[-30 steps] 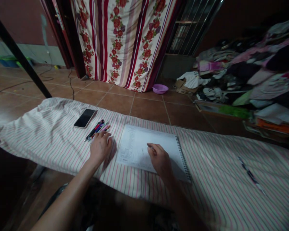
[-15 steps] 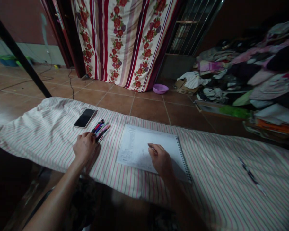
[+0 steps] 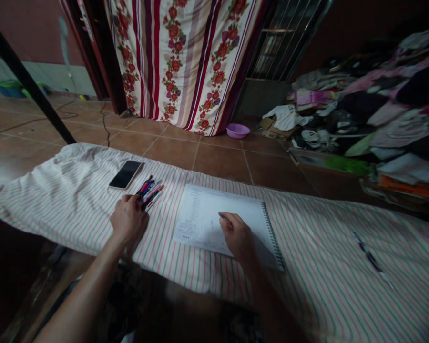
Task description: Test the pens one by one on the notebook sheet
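Observation:
My left hand (image 3: 127,216) is closed around the near ends of a bundle of pens (image 3: 150,191), which lie on the striped cloth and point away from me. Just beyond them lies a phone (image 3: 125,174), its dark screen facing up. Over the spiral notebook (image 3: 207,205) rests my right hand (image 3: 236,233), its fingers curled together; whether they hold anything small is hidden. The notebook lies flat with its wire coil on the right and small print along its left side. Far to the right, a lone pen (image 3: 373,260) lies on the cloth.
The striped cloth (image 3: 318,267) covers the low surface before me. Beyond it are a tiled floor (image 3: 218,157), a purple basin (image 3: 238,131) and a hanging floral curtain (image 3: 193,62). A heap of clothes (image 3: 375,105) is at the right; a dark pole (image 3: 28,71) slants at the left.
Almost nothing differs. Both hands keep their places, with the left at the pens and the right over the notebook; the whole view has shifted very slightly.

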A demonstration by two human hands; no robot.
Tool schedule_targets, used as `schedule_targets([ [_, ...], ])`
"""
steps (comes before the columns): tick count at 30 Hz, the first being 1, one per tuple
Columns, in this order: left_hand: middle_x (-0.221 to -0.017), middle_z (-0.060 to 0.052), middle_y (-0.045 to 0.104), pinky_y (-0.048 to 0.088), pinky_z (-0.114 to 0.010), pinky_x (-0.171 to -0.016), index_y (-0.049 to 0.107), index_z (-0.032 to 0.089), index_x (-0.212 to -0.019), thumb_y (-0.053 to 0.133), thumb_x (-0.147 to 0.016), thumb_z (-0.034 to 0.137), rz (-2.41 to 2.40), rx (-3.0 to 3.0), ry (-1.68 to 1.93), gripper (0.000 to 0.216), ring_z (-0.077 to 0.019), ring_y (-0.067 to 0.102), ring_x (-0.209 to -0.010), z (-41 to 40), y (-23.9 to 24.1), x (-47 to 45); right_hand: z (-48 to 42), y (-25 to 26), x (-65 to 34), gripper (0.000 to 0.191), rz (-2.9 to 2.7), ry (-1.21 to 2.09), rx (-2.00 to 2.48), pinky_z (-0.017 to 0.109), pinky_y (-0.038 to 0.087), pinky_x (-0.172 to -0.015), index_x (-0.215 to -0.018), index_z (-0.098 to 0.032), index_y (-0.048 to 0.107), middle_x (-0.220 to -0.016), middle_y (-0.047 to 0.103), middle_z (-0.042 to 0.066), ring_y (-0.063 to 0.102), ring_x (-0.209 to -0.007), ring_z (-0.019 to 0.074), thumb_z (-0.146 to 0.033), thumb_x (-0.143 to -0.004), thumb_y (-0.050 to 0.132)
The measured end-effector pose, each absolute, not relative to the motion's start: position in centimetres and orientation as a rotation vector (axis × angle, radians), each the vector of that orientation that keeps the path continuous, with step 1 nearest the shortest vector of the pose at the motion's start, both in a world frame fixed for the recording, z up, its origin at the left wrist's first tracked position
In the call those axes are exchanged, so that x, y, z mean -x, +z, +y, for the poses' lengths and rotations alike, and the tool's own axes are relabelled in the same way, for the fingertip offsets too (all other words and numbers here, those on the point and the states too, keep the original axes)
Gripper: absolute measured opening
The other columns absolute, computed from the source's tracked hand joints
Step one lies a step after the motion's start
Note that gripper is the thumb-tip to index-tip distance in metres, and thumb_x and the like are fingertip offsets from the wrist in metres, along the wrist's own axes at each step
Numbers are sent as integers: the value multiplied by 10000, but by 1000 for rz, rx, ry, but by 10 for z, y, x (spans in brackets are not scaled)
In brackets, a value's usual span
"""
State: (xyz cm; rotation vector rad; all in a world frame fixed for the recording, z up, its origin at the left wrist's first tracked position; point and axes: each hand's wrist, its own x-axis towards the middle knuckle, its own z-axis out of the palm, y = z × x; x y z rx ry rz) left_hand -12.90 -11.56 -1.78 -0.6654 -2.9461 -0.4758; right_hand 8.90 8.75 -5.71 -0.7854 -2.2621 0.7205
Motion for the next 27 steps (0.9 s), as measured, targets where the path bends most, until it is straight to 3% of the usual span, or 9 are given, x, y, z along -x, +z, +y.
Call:
schedule_targets([
  [27, -1024, -106, 572, 440, -312, -769, 673, 155, -981, 353, -854, 234, -2790, 864, -571, 353, -230, 547, -939, -119, -35, 136, 88, -59, -88, 275, -2275, 703, 784, 350, 546, -733, -921, -166, 667, -919, 678, 103, 646, -808, 204, -257, -810, 431],
])
